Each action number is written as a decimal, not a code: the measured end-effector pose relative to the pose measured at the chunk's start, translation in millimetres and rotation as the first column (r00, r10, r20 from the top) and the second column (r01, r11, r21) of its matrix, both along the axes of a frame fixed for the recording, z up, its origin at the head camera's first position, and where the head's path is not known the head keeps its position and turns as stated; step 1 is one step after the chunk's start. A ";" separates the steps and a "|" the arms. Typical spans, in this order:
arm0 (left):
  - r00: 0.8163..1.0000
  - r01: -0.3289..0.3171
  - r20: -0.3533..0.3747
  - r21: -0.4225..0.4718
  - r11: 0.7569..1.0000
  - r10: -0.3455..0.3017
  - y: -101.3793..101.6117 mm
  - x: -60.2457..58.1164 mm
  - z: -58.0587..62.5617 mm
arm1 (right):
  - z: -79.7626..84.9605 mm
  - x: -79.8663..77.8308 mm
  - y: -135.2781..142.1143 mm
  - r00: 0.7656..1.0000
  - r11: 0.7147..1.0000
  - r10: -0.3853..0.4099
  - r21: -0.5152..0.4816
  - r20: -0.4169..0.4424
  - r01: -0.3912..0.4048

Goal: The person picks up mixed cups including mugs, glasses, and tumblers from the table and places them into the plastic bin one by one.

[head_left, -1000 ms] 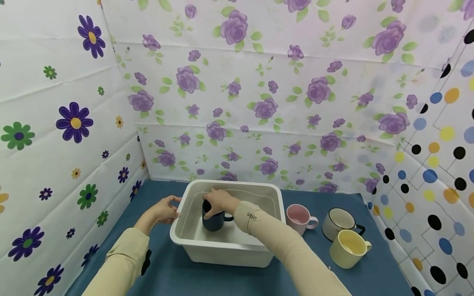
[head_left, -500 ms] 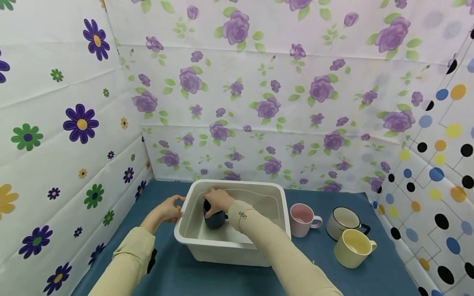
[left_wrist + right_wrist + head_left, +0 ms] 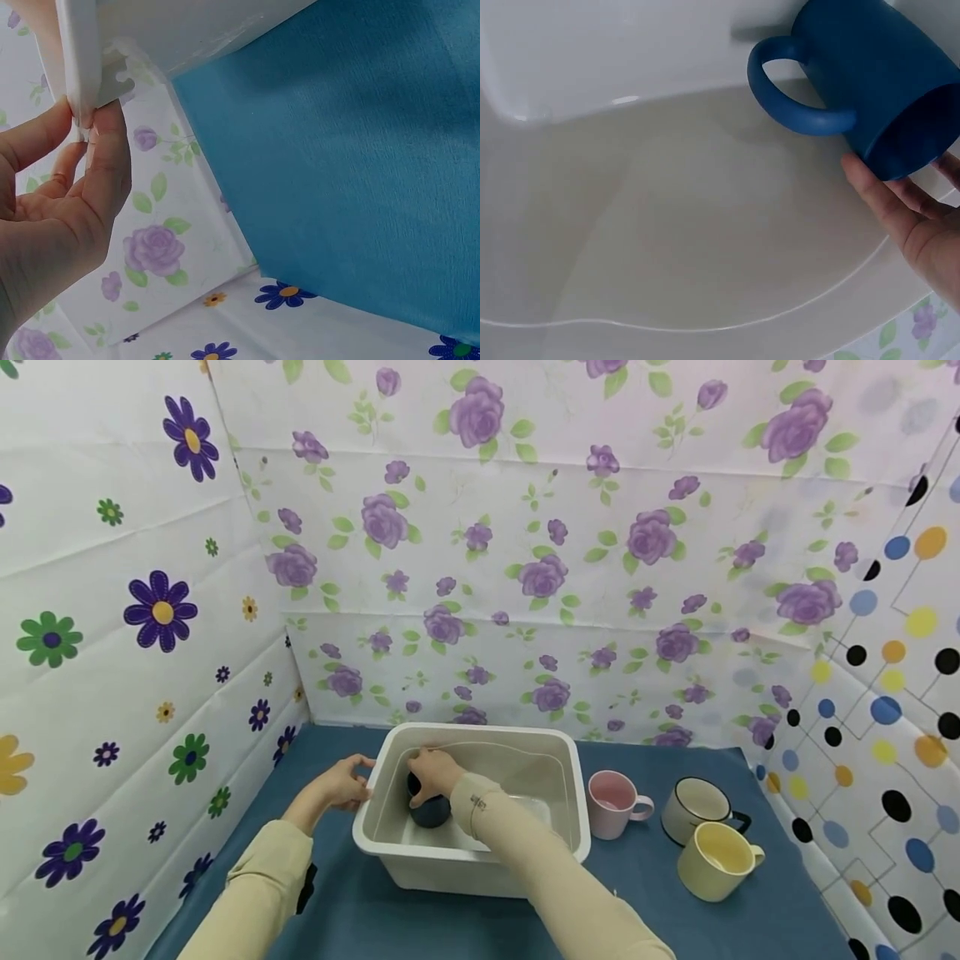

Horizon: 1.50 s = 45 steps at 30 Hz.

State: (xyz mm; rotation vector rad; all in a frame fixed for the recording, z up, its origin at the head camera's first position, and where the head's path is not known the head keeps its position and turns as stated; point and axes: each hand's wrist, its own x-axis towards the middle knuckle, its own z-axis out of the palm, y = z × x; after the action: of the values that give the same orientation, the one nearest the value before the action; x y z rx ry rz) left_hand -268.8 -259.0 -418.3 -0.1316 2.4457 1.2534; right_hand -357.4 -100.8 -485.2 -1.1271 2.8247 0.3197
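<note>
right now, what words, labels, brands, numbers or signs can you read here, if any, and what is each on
Right sleeve: a small dark marking by the cuff, too small and blurred to read.
No text that I can read on the blue mug, white tub, pink mug, yellow mug or dark-rimmed mug.

One mug (image 3: 430,812) is in the basin (image 3: 465,875). Right of the basin sit a second mug (image 3: 609,817), then a third mug (image 3: 678,823) behind a fourth mug (image 3: 708,868).

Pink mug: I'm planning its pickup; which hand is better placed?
Likely the right hand, once it releases the blue mug: the pink mug stands right of the tub, while the left hand grips the opposite rim.
</note>
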 end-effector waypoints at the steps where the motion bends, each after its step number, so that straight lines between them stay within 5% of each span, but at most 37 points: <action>1: 1.000 -0.001 0.001 0.002 1.000 0.001 0.3 0.1 -0.7 | -1.2 0.0 0.2 1.000 1.000 0.001 -0.002 -0.003 -0.001; 8: 1.000 0.007 -0.005 0.005 1.000 -0.007 0.4 -0.2 -1.7 | -0.2 3.5 -1.2 1.000 1.000 0.016 -0.001 0.019 -0.016; 13: 1.000 0.012 -0.002 -0.002 1.000 -0.012 0.2 0.7 -0.5 | 5.7 6.4 2.7 0.994 1.000 -0.003 0.007 0.112 0.002; 22: 1.000 0.006 -0.008 0.008 1.000 -0.006 -1.3 2.6 1.3 | 3.5 9.6 2.3 0.984 0.991 -0.099 -0.078 0.147 0.112; 28: 1.000 0.017 -0.017 0.022 1.000 -0.016 -0.8 3.1 0.1 | 0.3 10.1 7.4 0.980 0.991 -0.120 -0.043 0.159 0.128; 34: 1.000 0.022 -0.011 0.026 0.999 -0.022 -1.4 1.9 1.7 | 14.1 12.0 17.6 0.942 0.981 -0.153 -0.072 0.299 0.182; 45: 0.998 0.059 -0.001 0.085 0.995 -0.059 -6.8 -5.6 -6.2 | 23.2 13.6 33.7 0.945 0.986 -0.105 -0.093 0.310 0.140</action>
State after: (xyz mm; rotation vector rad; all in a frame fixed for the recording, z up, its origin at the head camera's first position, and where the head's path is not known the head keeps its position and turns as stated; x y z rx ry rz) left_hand -274.4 -265.8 -424.5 -0.0364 2.3731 1.3280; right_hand -343.8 -67.1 -462.1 -0.9195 2.6470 -0.0258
